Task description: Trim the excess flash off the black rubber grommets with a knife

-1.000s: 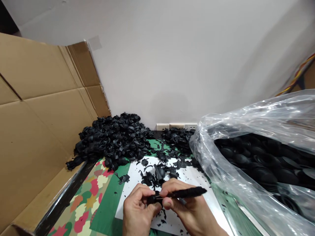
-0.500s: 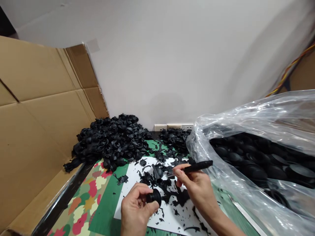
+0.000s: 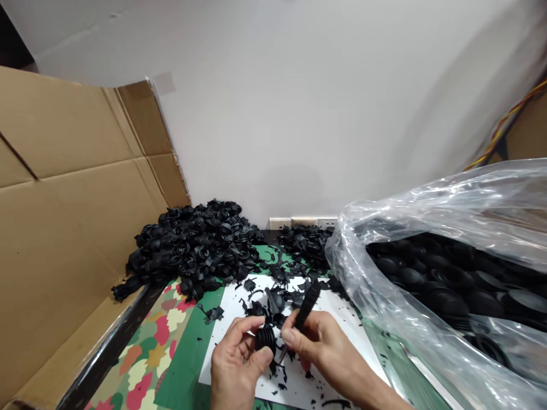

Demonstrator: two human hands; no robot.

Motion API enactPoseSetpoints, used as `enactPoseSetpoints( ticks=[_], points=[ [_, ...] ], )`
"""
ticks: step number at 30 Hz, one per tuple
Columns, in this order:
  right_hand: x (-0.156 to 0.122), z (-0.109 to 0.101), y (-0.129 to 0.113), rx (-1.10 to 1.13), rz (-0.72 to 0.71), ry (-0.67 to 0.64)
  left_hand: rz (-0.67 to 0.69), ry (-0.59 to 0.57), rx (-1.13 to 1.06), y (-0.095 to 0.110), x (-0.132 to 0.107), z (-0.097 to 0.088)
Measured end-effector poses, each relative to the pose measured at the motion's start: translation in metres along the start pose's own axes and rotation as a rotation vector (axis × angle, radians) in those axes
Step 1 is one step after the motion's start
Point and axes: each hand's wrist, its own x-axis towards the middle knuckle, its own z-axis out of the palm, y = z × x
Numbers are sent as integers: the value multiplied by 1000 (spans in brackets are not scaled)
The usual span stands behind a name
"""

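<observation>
My left hand (image 3: 241, 356) pinches a small ribbed black rubber bellows (image 3: 265, 339) between thumb and fingers, its ridges facing up and right. Closed around a black-handled tool (image 3: 306, 307), my right hand (image 3: 318, 344) is just right of the bellows. The tool's thin tip (image 3: 284, 354) points down close to the bellows' right side; whether it touches is hard to tell. Beneath both hands lies a white sheet (image 3: 363, 356) strewn with black rubber scraps (image 3: 256, 308).
A large heap of ribbed black rubber pieces (image 3: 200, 245) stands at back left against a cardboard box (image 3: 77, 228). More scraps (image 3: 305, 242) pile near the wall sockets (image 3: 303, 223). At right, a clear plastic bag (image 3: 354, 245) holds black rubber parts (image 3: 444, 285); a metal strip (image 3: 429, 376) lies beside it.
My right hand has moved down and left, bringing the tool to the bellows, with its handle now more upright. The bellows has been turned in my left hand so its ribs show.
</observation>
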Motion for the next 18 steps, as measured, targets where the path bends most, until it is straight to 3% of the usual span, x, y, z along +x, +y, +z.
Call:
enactPoseSetpoints(
  ticks=[4,10,18],
  points=[
    [-3,10,-4,-82,52,7,101,-20,43,1,0,2],
    [-1,9,0,0,78,12,-113,-2,-72,-4,1,0],
    [0,9,-2,69,126,29,-127,24,-94,-4,2,0]
  ],
)
